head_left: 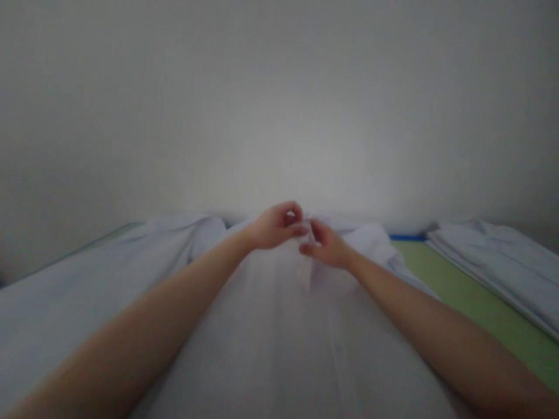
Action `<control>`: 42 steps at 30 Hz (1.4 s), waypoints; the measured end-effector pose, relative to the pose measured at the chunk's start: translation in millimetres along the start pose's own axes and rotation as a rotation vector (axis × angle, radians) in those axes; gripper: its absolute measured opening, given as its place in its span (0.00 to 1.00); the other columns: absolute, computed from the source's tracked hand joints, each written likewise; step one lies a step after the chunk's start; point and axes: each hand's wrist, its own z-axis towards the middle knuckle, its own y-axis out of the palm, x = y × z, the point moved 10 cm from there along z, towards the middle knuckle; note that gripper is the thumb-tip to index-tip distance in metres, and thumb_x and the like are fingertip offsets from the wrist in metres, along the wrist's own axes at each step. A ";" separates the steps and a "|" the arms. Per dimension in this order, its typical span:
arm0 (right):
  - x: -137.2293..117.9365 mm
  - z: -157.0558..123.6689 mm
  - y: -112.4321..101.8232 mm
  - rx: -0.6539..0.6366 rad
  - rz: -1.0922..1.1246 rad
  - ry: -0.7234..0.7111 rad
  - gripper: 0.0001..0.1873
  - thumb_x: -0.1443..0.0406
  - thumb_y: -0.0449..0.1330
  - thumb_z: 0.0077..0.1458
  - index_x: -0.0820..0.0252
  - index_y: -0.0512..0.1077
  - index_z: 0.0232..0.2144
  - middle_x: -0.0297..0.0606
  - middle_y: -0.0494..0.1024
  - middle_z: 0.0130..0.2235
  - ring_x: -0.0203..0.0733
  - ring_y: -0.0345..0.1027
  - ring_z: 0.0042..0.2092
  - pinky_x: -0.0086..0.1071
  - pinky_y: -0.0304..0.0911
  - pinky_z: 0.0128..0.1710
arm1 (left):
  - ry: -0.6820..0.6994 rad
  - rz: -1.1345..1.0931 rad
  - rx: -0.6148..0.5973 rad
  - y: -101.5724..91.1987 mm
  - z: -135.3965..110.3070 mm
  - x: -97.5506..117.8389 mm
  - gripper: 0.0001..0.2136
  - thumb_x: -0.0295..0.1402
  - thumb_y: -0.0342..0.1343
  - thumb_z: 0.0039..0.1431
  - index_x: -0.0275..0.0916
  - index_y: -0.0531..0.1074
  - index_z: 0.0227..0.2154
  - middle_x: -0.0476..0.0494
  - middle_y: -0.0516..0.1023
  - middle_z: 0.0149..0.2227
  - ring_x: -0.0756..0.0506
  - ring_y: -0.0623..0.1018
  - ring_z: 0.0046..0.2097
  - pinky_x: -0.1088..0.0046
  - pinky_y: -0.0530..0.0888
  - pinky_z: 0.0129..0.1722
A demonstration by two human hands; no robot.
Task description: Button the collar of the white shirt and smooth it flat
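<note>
A plain pale wall (279, 99) fills the upper half of the view, and below it a green desk (463, 291) carries a white shirt (262, 349) spread flat, reaching from the near edge to the wall. Both arms stretch out over it. The left hand (276, 226) and the right hand (325, 244) meet at the far end of the shirt, close to the wall, their fingertips nearly touching, each pinched narrow on a small raised bit of the cloth. The picture is soft, but that bit looks to be the placket near the collar, perhaps at a button. To do this well, I would keep both pinches small and close together, one hand holding the fabric taut as the other works, so the front stays flat and no crease runs down the middle. Off to the right a stack of folded white cloth (493, 262) lies on the desk, well apart from the hands.
</note>
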 end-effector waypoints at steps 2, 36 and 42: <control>0.4 0.0 -13.3 0.112 -0.116 0.007 0.17 0.60 0.64 0.44 0.61 0.65 0.35 0.33 0.70 0.32 0.36 0.63 0.34 0.31 0.61 0.36 | 0.030 0.123 0.050 -5.8 1.5 3.7 0.12 0.36 0.62 0.48 0.37 0.65 0.29 0.53 0.66 0.24 0.54 0.67 0.25 0.79 0.63 0.24; 4.8 -9.2 19.9 -0.204 -0.912 0.068 0.07 0.64 0.53 0.49 0.60 0.70 0.29 0.37 0.74 0.29 0.37 0.63 0.29 0.27 0.50 0.27 | -0.393 0.028 0.311 -42.9 2.2 -50.8 0.12 0.35 0.59 0.45 0.36 0.76 0.33 0.42 0.78 0.30 0.51 0.74 0.26 0.78 0.67 0.24; 7.6 -13.4 34.1 -0.386 -1.040 0.073 0.13 0.61 0.52 0.54 0.61 0.71 0.25 0.40 0.75 0.27 0.40 0.67 0.29 0.29 0.51 0.27 | -0.254 0.173 0.131 -47.7 4.2 -22.5 0.16 0.38 0.54 0.52 0.36 0.76 0.41 0.44 0.77 0.30 0.51 0.71 0.27 0.78 0.64 0.25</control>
